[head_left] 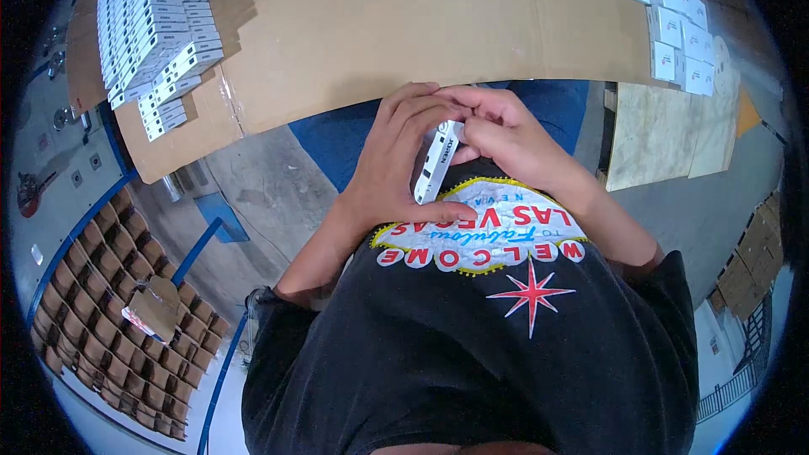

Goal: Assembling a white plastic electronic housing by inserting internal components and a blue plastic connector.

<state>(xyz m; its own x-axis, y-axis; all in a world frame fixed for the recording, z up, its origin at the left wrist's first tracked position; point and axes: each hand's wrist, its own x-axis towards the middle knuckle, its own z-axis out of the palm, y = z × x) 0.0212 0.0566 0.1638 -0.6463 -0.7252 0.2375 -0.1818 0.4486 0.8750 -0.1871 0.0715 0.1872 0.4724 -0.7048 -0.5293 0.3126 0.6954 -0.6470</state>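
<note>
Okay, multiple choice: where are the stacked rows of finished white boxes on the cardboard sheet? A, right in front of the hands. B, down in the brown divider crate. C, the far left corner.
C: the stacked white boxes lie in rows at the far left of the cardboard sheet, while both hands, left hand and right hand, hold a single white box.

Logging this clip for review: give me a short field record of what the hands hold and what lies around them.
left hand: grips small white box from the left
right hand: fingers on the box's upper end
work surface: cardboard sheet
far left: rows of white boxes
far right: flat white packets
lower left: cardboard divider grid
</note>
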